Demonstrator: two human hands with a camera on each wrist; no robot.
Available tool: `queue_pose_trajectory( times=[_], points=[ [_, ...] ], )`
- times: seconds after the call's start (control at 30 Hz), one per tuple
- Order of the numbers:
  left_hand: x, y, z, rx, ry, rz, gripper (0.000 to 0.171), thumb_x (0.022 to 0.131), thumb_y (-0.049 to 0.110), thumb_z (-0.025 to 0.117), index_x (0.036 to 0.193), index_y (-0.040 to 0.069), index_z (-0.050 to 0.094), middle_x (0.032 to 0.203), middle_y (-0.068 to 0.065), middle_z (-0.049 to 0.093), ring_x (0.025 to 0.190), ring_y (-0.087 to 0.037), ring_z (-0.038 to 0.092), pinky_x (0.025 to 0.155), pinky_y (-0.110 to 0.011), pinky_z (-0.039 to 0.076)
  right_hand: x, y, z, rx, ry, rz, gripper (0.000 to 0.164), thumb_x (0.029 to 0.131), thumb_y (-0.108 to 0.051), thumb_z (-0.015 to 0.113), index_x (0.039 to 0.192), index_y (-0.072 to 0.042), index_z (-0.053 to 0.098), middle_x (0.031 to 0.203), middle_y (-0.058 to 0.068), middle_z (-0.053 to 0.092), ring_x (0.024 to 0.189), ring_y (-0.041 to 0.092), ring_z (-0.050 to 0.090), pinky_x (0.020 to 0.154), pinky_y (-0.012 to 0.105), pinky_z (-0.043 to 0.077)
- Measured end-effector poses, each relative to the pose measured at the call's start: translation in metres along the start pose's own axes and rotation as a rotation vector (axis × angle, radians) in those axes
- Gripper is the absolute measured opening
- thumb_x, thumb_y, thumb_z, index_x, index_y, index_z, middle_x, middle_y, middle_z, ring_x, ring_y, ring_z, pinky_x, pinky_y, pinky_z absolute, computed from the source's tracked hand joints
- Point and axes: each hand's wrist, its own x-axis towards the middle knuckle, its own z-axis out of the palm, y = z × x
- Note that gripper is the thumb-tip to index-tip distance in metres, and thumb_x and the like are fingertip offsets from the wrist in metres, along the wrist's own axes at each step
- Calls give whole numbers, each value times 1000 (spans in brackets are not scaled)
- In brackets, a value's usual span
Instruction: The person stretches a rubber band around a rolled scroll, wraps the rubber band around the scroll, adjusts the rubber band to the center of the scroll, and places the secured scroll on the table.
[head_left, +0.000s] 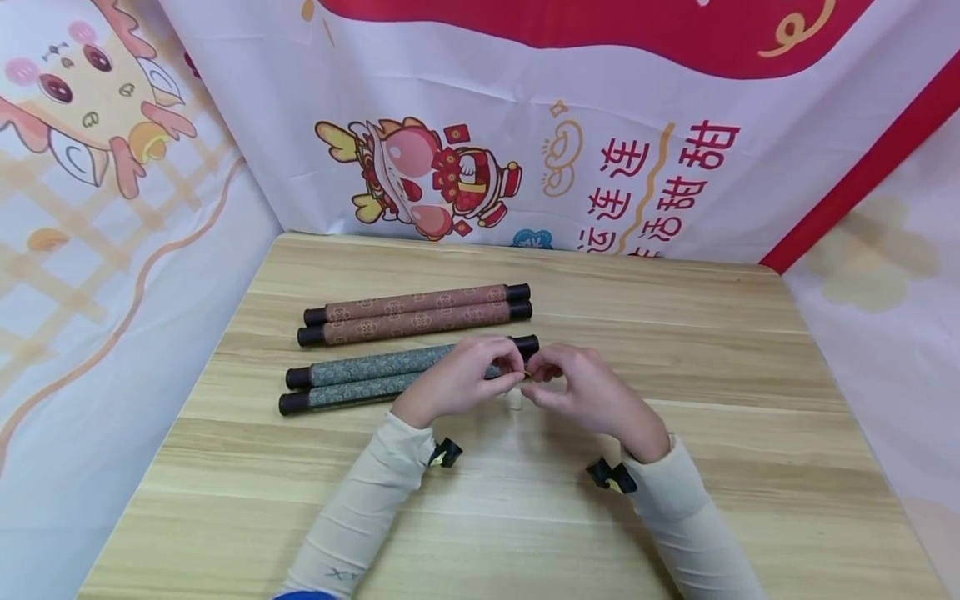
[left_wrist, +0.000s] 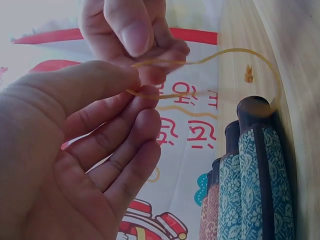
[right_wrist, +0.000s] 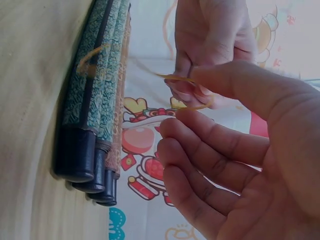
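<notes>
A thin yellow rubber band [left_wrist: 240, 50] is stretched into a loop between my two hands. My left hand [head_left: 472, 375] pinches it between thumb and fingertips, as the left wrist view shows. Facing it, my right hand [head_left: 585, 385] pinches the band too, its other fingers loosely bent in the right wrist view. Just beyond the hands lies a pair of green patterned scroll rolls [head_left: 375, 364] with dark end knobs, lying side by side. My left hand covers part of the green pair in the head view.
A second pair of scroll rolls [head_left: 420, 314], reddish brown with dark knobs, lies behind the green pair on the wooden table [head_left: 712, 500]. In the left wrist view a small yellow-brown thing [left_wrist: 248, 73] shows on the tabletop. Printed cloth walls [head_left: 262, 108] enclose the back and sides.
</notes>
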Motion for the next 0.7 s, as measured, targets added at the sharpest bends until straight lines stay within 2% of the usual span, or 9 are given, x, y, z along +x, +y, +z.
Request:
queue_pose_trajectory(
  times=[0.2, 0.4, 0.7],
  points=[
    [-1, 2, -2, -11, 9, -3, 5, 103, 17, 69, 101, 13, 70, 100, 1, 73, 95, -12, 68, 92, -42, 61, 5, 0, 4, 14, 11, -5, 8, 98, -22, 77, 102, -15, 75, 98, -4, 74, 91, 10, 69, 86, 40, 63],
    [-8, 2, -6, -28, 23, -59, 4, 104, 18, 68, 101, 14, 69, 98, 2, 72, 94, -12, 67, 92, -43, 61, 4, 3, 4, 42, 24, -37, 6, 97, -15, 76, 93, -16, 72, 91, -5, 73, 88, 9, 68, 85, 43, 63],
    [-17, -11, -18, -32, 43, -98, 4, 104, 17, 68, 101, 15, 69, 100, 2, 71, 97, -12, 69, 93, -43, 61, -1, 10, -8, 120, 65, -61, 7, 98, -14, 75, 93, -18, 73, 92, -7, 74, 92, 10, 70, 88, 45, 62]
  ],
)
